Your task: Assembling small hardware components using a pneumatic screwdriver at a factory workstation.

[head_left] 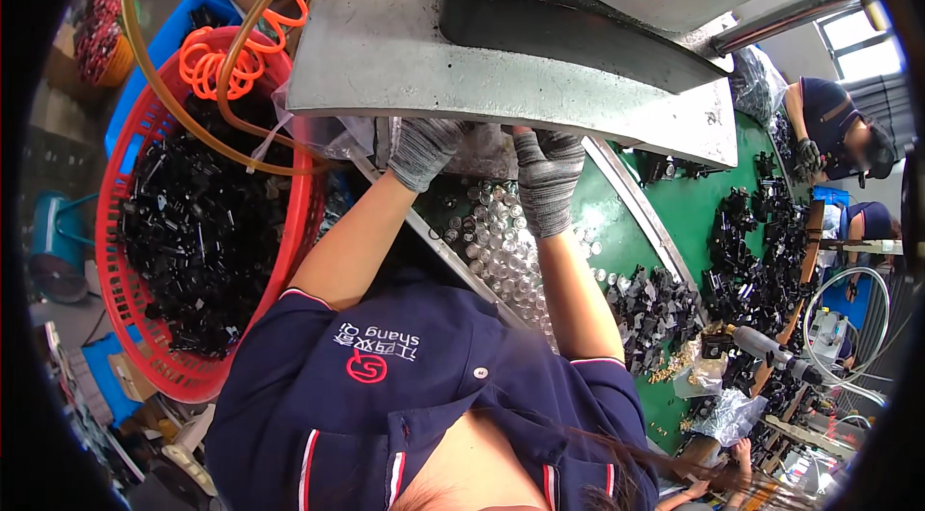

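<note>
My left hand (424,153), in a grey knit glove, reaches under the front edge of a large pale metal machine plate (385,78). Its fingers are hidden by that plate. My right hand (549,179), gloved alike, is a short way to the right with its thumb side showing and its fingertips cut off by the same edge. What either hand touches there cannot be made out. Between and below my wrists, many small shiny clear-and-silver round parts (501,241) lie heaped on the green tabletop (617,212).
A red plastic basket (111,251) full of black parts stands at left, with an orange coiled hose (222,68) and a yellowish tube (145,78) above. Black parts (752,241) pile up at right beside a power screwdriver (771,349). A gloved co-worker (833,131) stands beyond.
</note>
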Action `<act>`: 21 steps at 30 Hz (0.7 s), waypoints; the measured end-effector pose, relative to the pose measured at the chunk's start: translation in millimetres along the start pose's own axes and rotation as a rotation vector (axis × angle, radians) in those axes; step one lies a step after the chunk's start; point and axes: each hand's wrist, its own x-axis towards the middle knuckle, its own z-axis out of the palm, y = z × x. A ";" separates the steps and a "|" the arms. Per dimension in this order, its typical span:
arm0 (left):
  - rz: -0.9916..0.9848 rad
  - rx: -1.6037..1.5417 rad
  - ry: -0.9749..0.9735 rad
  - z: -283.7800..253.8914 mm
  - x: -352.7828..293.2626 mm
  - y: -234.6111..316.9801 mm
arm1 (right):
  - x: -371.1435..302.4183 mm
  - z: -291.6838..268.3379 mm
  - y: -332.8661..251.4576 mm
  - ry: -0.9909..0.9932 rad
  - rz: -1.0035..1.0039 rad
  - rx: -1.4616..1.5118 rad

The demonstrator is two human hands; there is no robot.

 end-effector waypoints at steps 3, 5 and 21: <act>0.142 0.118 0.177 4.0 3.3 0.0 | -0.2 -1.1 2.2 -0.005 0.016 0.041; 0.117 0.118 0.157 0.8 3.3 5.4 | -0.1 -4.9 2.8 -0.060 0.031 -0.015; -0.246 -1.030 -0.258 -41.4 -30.0 73.8 | -29.9 -31.9 -65.5 -0.162 0.337 0.077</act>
